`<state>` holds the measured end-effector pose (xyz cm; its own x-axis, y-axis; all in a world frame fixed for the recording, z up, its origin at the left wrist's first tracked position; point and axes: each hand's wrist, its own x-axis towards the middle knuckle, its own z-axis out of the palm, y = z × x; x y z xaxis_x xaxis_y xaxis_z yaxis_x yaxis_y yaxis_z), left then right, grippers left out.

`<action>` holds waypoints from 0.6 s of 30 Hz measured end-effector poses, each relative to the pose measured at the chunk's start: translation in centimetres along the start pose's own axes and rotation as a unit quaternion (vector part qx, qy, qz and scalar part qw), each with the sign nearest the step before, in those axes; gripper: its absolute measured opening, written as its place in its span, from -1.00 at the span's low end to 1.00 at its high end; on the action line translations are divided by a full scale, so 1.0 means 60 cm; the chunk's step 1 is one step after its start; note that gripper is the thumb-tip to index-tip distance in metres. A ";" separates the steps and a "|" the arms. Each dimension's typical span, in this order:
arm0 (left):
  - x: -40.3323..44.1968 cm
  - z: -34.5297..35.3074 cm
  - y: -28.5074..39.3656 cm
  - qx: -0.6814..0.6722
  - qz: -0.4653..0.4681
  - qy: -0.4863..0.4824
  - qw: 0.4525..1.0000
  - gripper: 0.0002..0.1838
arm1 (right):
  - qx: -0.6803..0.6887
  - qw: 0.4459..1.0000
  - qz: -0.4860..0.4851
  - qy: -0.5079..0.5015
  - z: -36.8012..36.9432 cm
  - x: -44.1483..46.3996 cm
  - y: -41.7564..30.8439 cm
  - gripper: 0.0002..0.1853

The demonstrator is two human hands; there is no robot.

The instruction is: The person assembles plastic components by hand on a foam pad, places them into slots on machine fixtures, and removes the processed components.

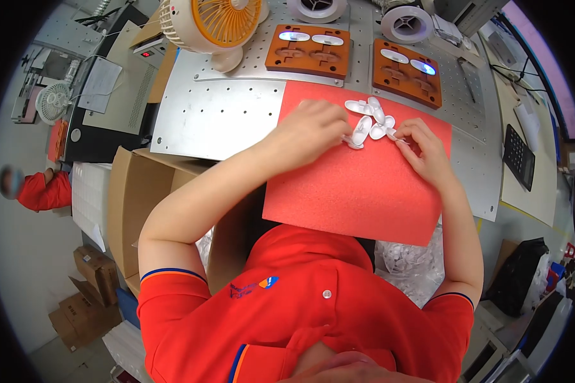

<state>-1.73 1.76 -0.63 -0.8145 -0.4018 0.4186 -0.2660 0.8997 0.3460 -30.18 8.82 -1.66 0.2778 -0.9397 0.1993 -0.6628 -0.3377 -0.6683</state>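
Several small white oval plastic parts [362,129] lie in a loose pile on a red foam sheet [351,185]. My left hand [313,131] is at the pile's left side, its fingers curled and closed at the edge of a white part; its fingertips are partly hidden. On the right side, my right hand [425,152] pinches a white oval part [393,133] between thumb and fingers. Beyond the sheet stand a left orange-brown fixture block [308,64] and a right orange-brown fixture block [406,89]. Each carries two white ovals, one glowing blue, and shows two recesses.
A cream and orange fan [220,22] stands at the back left, near two white spools, one of them a right spool [407,24]. A black calculator [519,157] lies right. An open cardboard box [126,210] is left of my lap. Another person [41,190] is far left.
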 end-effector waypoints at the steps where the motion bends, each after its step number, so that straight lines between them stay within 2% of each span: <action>1: 0.005 0.018 0.000 0.001 0.001 0.003 1.000 -0.78 | 0.014 1.000 0.009 -0.002 0.001 0.000 0.000 -0.89; 3: 0.016 0.040 -0.002 -0.003 -0.003 -0.049 0.999 -0.76 | 0.022 1.000 0.014 -0.002 -0.004 0.001 -0.001 -0.89; 4: 0.018 0.039 -0.003 -0.001 -0.001 -0.044 0.999 -0.76 | 0.024 1.000 0.018 -0.008 -0.008 -0.002 -0.003 -0.88; 6: 0.015 0.027 -0.006 -0.085 -0.028 -0.099 0.991 -0.74 | 0.025 0.999 0.022 -0.011 -0.017 -0.007 -0.007 -0.88; 7: 0.019 0.009 -0.011 -0.158 -0.055 -0.098 0.981 -0.75 | 0.039 0.999 0.020 0.003 -0.024 -0.007 -0.010 -0.88; 8: 0.022 -0.013 -0.016 -0.157 -0.051 -0.097 0.981 -0.75 | 0.054 0.998 0.017 0.017 -0.030 -0.006 -0.012 -0.88; 10: 0.029 -0.059 -0.030 -0.272 -0.232 -0.105 0.928 -0.77 | 0.025 0.998 0.011 0.054 -0.037 0.013 -0.007 -0.88; 12: 0.029 -0.057 -0.094 -0.167 -0.177 0.023 0.970 -0.78 | 0.002 0.996 0.005 0.088 -0.032 0.051 0.008 -0.88; 13: 0.032 -0.049 -0.127 -0.165 -0.178 0.020 0.970 -0.78 | -0.066 0.988 -0.015 0.135 -0.021 0.080 0.024 -0.87; 14: 0.035 -0.039 -0.160 -0.043 -0.163 0.071 0.983 -0.76 | -0.134 0.974 -0.036 0.181 -0.009 0.106 0.039 -0.86; 15: 0.031 -0.031 -0.178 0.081 -0.145 0.122 0.978 -0.74 | -0.132 0.974 -0.037 0.182 0.001 0.130 0.052 -0.86; 16: 0.027 -0.028 -0.185 0.085 -0.143 0.121 0.979 -0.74 | -0.232 0.956 -0.041 0.175 0.010 0.156 0.063 -0.83; 17: 0.022 -0.022 -0.191 0.183 -0.141 0.085 0.969 -0.71 | -0.330 0.929 -0.043 0.165 0.016 0.168 0.073 -0.81; 18: 0.017 -0.016 -0.195 0.277 -0.139 0.046 0.950 -0.68 | -0.329 0.929 -0.040 0.164 0.019 0.165 0.071 -0.81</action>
<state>1.04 -9.33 -3.43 -0.6311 -0.6270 0.4567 -0.7153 0.6981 -0.0301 -29.44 -1.86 -3.37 0.1893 -0.8393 0.5096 -0.9606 -0.2659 -0.0811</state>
